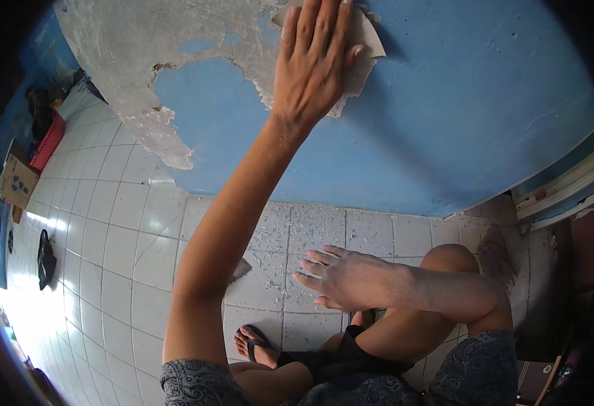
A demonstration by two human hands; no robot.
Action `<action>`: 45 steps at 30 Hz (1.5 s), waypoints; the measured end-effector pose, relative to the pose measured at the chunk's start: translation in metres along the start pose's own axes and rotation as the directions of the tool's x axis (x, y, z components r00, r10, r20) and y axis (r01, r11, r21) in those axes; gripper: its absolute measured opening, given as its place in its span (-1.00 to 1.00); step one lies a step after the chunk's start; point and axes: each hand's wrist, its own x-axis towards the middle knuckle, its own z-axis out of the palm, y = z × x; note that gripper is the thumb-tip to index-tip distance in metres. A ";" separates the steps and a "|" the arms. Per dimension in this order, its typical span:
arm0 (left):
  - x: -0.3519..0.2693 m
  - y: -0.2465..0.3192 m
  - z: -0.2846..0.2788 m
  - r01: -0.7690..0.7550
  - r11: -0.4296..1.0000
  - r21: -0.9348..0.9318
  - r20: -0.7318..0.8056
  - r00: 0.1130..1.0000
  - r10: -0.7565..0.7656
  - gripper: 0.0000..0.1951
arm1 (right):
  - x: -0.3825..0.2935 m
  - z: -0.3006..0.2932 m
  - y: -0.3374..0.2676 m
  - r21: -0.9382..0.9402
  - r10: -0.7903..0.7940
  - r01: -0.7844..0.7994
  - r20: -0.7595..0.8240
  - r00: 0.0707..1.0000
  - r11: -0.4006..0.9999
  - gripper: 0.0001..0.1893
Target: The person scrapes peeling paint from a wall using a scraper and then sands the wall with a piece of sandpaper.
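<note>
My left hand [309, 76] lies flat against the wall, pressing a curved beige sheet of what looks like sandpaper [370, 38] onto it. The sheet's right corner lifts away from the wall and its grit side is hidden. Around it the blue paint [459, 101] has come off in ragged patches, baring grey plaster [119, 51]. My right hand [347, 279], dusted pale, hangs with its fingers apart and holds nothing; its forearm passes across my bent knee [449, 259]. Below the wall, paint flakes [312, 228] litter the white floor tiles.
A grey chip or scrap [240, 270] lies on the tiles, partly behind my left arm. Farther left are a black item [46, 259], a cardboard box [18, 177] and a pink basket [49, 139]. A door frame [561, 188] edges the right side. My sandalled foot [254, 345] is below.
</note>
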 end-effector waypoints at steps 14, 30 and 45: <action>-0.003 -0.001 -0.018 0.033 0.998 -0.060 -0.050 0.998 -0.036 -0.27 | -0.001 -0.002 -0.007 -0.062 0.033 -0.030 0.048 0.998 0.998 -0.34; -0.042 -0.008 -0.005 -0.155 0.988 -0.019 0.203 0.967 0.156 -0.20 | 0.004 0.002 -0.005 -0.060 0.046 -0.045 0.020 0.999 0.997 -0.36; -0.035 -0.013 -0.021 -0.270 0.960 0.074 0.249 0.937 0.245 -0.24 | 0.003 -0.014 0.004 -0.144 0.015 -0.022 -0.053 0.998 0.989 -0.45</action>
